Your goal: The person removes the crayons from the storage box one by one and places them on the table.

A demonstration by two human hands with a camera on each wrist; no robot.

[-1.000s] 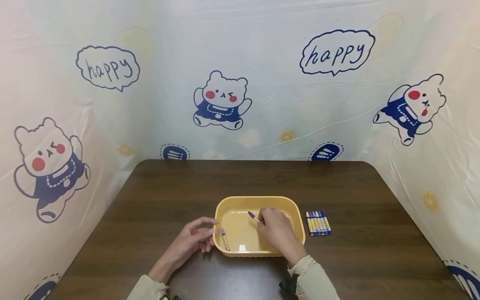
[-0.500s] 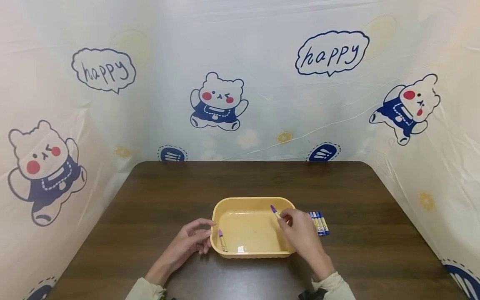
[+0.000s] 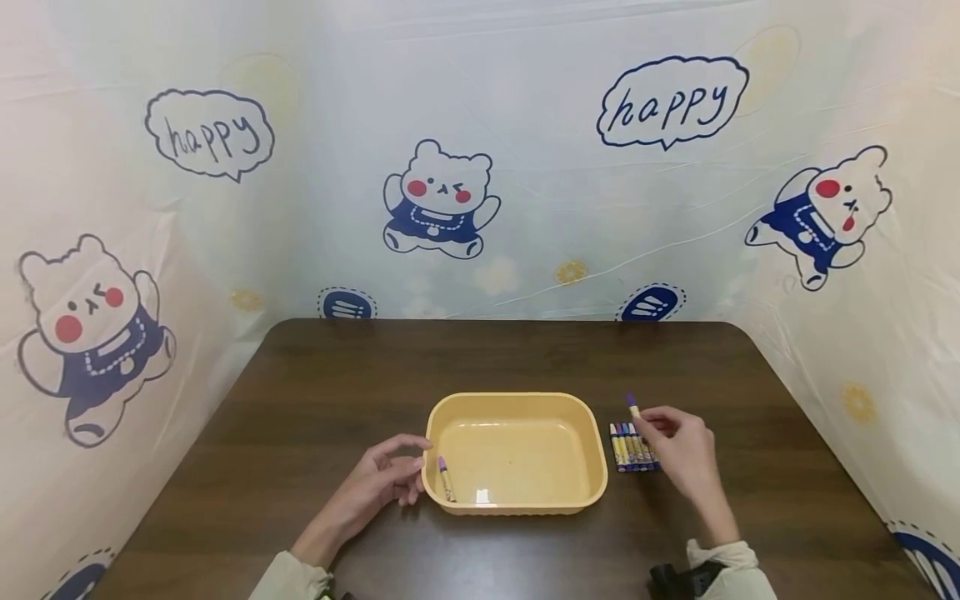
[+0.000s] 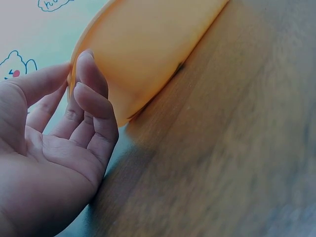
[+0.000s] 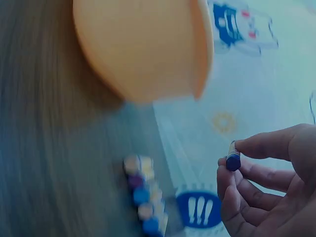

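Note:
A crayon (image 3: 633,406) with a purple tip and yellow wrapper points up from my right hand (image 3: 684,450), pinched between thumb and fingertips. The dark blue end of this crayon (image 5: 233,162) shows in the right wrist view. Just below that hand lies a row of several crayons (image 3: 626,447), side by side on the table, partly covered by the fingers. My left hand (image 3: 386,475) touches the left rim of a yellow tray (image 3: 517,508) with relaxed fingertips; the left wrist view shows them right at the rim. One purple-tipped crayon (image 3: 446,478) leans inside the tray at its left wall.
The dark wooden table (image 3: 337,358) carries the tray near its middle, with the crayon row to the right. A pale curtain (image 3: 525,125) printed with cartoon bears encloses the back and both sides.
My right hand has moved right, out of the tray, carrying the purple-tipped crayon to above the row. The left hand stays at the tray's left rim.

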